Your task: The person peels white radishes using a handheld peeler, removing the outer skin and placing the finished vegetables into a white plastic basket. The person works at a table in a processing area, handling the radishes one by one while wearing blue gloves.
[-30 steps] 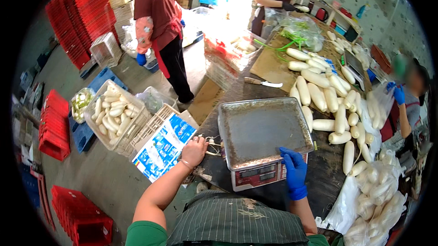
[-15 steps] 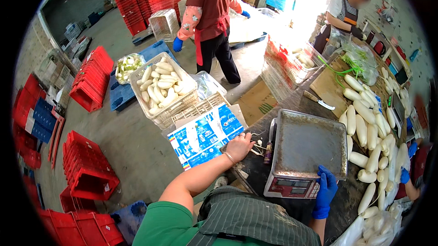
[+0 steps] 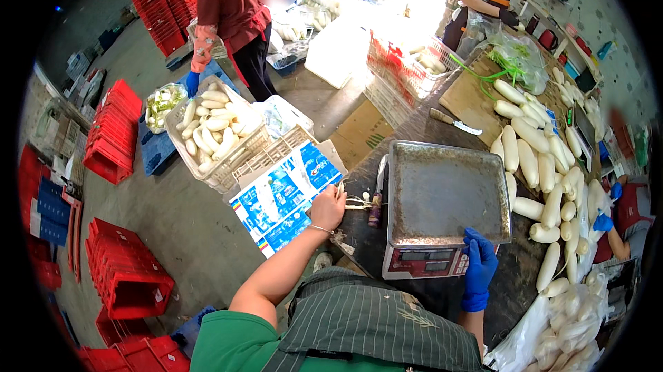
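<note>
My left hand [image 3: 328, 208], bare with a bracelet, is at the table's left edge beside a blue-and-white printed cardboard sheet [image 3: 284, 196]. Its fingers are curled in, with thin pale root scraps [image 3: 358, 202] by the fingertips; what they hold is too small to make out. My right hand [image 3: 479, 267], in a blue glove, rests its stretched fingers on the front rim of a weighing scale [image 3: 449, 192]. The scale's metal tray bears no goods. A purple-handled knife [image 3: 376, 210] lies along the scale's left side. Right of the scale, several white radishes [image 3: 535, 165] are piled.
A wooden-handled knife [image 3: 454, 121] lies beyond the scale. Crates of radishes [image 3: 257, 144] stand left of the table, near stacked red crates [image 3: 128, 268]. A person in a maroon top [image 3: 235, 10] reaches to them. Two others work at right; one's blue glove [image 3: 603, 222] is near the radishes.
The view has swung to the right. My left hand stays at the table edge, its fingers nearer the root scraps. The maroon-clad person has bent down toward the crate of radishes.
</note>
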### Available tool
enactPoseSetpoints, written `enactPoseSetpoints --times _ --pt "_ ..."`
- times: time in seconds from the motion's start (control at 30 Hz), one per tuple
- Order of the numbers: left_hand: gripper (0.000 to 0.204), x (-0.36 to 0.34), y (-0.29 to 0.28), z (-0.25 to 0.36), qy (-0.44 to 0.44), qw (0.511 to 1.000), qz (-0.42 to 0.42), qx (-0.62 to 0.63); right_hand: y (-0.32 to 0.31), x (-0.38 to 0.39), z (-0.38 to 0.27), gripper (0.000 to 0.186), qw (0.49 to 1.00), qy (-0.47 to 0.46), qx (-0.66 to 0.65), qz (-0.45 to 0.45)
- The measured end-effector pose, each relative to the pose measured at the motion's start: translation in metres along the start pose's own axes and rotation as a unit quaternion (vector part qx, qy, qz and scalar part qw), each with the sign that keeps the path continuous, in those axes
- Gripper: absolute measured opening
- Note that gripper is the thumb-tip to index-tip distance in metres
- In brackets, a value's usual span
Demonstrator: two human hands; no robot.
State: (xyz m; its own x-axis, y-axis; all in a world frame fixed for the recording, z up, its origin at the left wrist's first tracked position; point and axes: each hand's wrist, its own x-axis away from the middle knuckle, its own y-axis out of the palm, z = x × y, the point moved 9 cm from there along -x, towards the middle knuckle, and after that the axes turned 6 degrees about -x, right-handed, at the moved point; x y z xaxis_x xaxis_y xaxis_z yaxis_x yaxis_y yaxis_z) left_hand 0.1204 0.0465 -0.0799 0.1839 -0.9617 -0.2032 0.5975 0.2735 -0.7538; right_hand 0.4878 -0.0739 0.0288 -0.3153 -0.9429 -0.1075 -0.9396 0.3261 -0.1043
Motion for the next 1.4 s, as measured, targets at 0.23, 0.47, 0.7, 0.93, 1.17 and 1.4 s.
enactPoseSetpoints --times 0.23,0.47,0.7,0.93,1.17,1.4 --pt "0.026 0.009 -0.008 -0.009 -0.064 0.994 -0.059 0.072 0.004 0.002 0.004 0.018 1.000 0.016 -0.011 -0.001" --pt "0.025 0.023 -0.031 -0.011 -0.091 0.979 -0.096 0.154 0.022 -0.003 -0.012 0.019 0.999 -0.014 0.032 -0.014" --pt "0.024 0.031 -0.062 -0.058 -0.283 0.874 -0.162 0.360 0.012 0.001 0.002 0.019 1.000 0.004 0.029 -0.004" --pt "0.024 0.021 -0.016 -0.060 -0.295 0.840 -0.216 0.400 0.056 -0.001 -0.031 0.016 0.989 -0.072 0.090 -0.091" --pt "0.030 -0.117 -0.129 -0.150 -0.294 0.846 0.027 0.444 0.097 0.021 -0.062 0.020 0.973 -0.096 0.113 -0.177" --pt "0.059 -0.152 -0.283 -0.210 -0.304 0.879 0.014 0.368 0.160 0.049 -0.056 0.023 0.965 -0.037 0.039 -0.257"
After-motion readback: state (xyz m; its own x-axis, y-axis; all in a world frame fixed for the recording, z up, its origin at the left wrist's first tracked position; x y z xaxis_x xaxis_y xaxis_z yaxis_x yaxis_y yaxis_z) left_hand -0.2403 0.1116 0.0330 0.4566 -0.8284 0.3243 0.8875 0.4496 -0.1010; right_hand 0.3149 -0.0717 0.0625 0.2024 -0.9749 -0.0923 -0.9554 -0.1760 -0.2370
